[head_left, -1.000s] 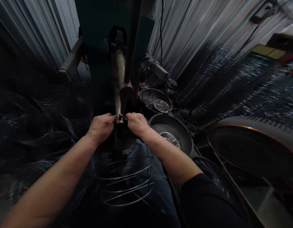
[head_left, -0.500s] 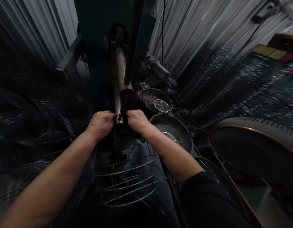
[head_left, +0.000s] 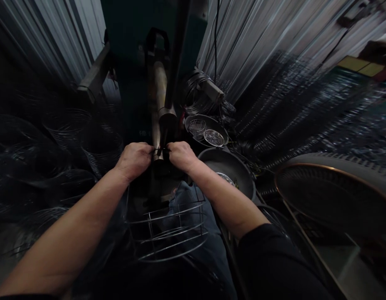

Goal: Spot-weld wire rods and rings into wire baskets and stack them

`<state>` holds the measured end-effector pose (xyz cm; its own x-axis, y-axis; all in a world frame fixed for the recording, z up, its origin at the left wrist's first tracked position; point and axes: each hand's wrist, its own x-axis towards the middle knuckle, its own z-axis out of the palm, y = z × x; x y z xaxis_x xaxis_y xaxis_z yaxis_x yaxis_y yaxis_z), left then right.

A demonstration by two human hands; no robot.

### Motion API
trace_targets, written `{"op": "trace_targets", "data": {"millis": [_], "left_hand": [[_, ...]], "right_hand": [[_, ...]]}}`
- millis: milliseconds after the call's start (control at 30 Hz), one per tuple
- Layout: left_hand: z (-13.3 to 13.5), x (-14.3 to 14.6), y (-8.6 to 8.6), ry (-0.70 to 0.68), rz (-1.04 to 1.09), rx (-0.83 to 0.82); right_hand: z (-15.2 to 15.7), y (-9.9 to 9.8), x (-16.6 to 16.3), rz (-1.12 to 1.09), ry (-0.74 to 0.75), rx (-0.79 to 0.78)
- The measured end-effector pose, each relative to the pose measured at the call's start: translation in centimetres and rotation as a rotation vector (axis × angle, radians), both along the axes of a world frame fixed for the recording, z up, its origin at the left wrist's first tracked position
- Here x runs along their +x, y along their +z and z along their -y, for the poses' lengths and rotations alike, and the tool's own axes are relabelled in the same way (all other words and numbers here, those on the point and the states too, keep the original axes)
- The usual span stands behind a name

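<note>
My left hand (head_left: 136, 160) and my right hand (head_left: 182, 156) are closed, thumbs and fingers pinched, on either side of the tips of a spot welder (head_left: 158, 155). Between them they grip the far end of a wire basket frame (head_left: 176, 237). Its thin metal hoops and uprights hang below my wrists, over my jeans. The dark piece between my fingertips touches or lies very close to the welder's tips; contact is hard to make out. Above, the welder's thick brass-coloured arm (head_left: 161, 85) runs back to a dark green machine body (head_left: 127, 58).
On the right stand two round pans, the far one (head_left: 226, 135) with wire discs and the near one (head_left: 208, 156) with a wire piece. A large fan-like round guard (head_left: 324, 196) is farther right. Dark stacks of wire baskets (head_left: 101, 146) crowd the left.
The view has shifted slightly. The hanging hoops of the wire frame sit a little higher; both hands keep their grip at the welder tips.
</note>
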<state>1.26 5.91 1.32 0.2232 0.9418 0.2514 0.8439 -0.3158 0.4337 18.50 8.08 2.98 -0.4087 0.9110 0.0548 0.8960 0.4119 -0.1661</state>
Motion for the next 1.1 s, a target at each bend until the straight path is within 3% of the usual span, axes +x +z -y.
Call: {"op": "trace_targets", "data": {"millis": [67,133,267,367,467,567,1100], "left_hand": [[0.2,0.0,0.1,0.025,0.04,-0.014],[0.7,-0.1,0.1,0.067,0.215,-0.068],[2.3,-0.5,-0.6,0.256,1.001,-0.338],[3.4,-0.5,-1.2,0.339,1.346,-0.391],[3.9,-0.1,-1.0,0.378,1.43,-0.381],[4.0,0.2,-0.4,0.42,1.435,-0.42],[3.4,0.2,-0.6,0.37,1.505,-0.412]], "right_hand": [[-0.1,0.0,0.0,-0.031,-0.009,-0.008],[-0.3,0.2,0.3,-0.105,-0.005,-0.031],[-0.5,0.3,1.9,-0.509,-0.063,-0.285],[0.1,0.0,2.9,-0.907,-0.246,-0.514],[0.8,-0.4,3.1,-1.147,-0.399,-0.604],[1.2,-0.6,2.8,-1.235,-0.464,-0.653],[1.2,-1.1,2.8,-1.338,-0.515,-0.631]]}}
